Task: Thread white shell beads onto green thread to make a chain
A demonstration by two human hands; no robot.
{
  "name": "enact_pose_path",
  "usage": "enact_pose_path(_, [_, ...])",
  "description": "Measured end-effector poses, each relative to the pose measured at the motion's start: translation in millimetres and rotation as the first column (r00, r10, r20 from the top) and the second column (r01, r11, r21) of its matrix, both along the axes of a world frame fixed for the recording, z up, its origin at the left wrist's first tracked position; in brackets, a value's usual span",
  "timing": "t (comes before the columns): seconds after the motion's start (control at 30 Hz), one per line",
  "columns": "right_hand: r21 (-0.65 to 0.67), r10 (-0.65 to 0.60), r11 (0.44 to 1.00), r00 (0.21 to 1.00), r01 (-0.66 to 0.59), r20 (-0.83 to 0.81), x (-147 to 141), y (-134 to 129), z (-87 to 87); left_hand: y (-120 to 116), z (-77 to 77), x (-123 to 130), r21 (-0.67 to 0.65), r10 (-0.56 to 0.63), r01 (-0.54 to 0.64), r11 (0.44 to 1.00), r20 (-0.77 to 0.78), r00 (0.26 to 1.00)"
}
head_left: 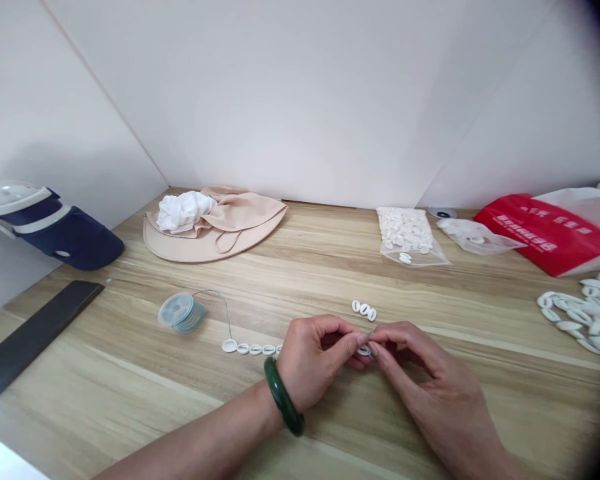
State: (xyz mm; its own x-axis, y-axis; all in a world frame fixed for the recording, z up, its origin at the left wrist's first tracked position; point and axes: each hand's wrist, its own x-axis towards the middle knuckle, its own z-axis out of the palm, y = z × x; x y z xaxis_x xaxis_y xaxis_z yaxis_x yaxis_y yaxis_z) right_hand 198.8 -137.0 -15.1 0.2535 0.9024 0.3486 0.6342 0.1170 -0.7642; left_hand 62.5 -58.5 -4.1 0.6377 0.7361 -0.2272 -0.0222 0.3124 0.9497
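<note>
My left hand (315, 357), with a green bangle (283, 398) on the wrist, pinches a white cowrie shell (364, 351) between thumb and fingers. Thumb and forefinger of my right hand (425, 373) close at the same shell, on what looks like the cord's end. A row of strung cowrie shells (255, 349) lies on the table to the left and runs behind my left hand. From its flat white end piece (229, 345), thin grey-green cord (227, 310) leads to a spool (183, 312). Three loose cowrie shells (365, 309) lie just beyond my hands.
Bags of shells (405, 230) and a red bag (550, 230) lie at the back right, near a pile of strung shells (580, 317). A beige hat (220, 227) holds white cloth (185, 211). To the left are a navy bottle holder (75, 233) and a dark flat bar (37, 333).
</note>
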Motion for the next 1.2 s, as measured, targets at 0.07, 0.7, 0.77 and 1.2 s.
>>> enact_pose_path(0.07, [-0.001, -0.018, 1.000, 1.000, 0.018, -0.006, 1.6, -0.5, -0.7, 0.3, 0.1, 0.0, -0.021, -0.009, 0.009, 1.000, 0.018, 1.000])
enact_pose_path(0.7, [0.106, 0.028, 0.992, 0.957, -0.061, 0.289, 8.4, -1.8, 0.2, 2.2, -7.4, -0.7, 0.255, -0.005, 0.025, 0.967, -0.078, 0.997])
enact_pose_path(0.77, [0.110, 0.030, 0.992, 0.961, -0.062, 0.277, 8.3, -1.4, 0.5, 2.4, -6.8, -0.9, 0.278, -0.007, 0.030, 0.960, -0.087, 0.996])
enact_pose_path(1.2, [0.043, 0.049, 0.998, 0.998, -0.050, 0.031, 5.6, 0.1, -4.5, 1.9, -10.5, -0.7, 0.304, -0.012, 0.035, 0.952, -0.075, 0.997])
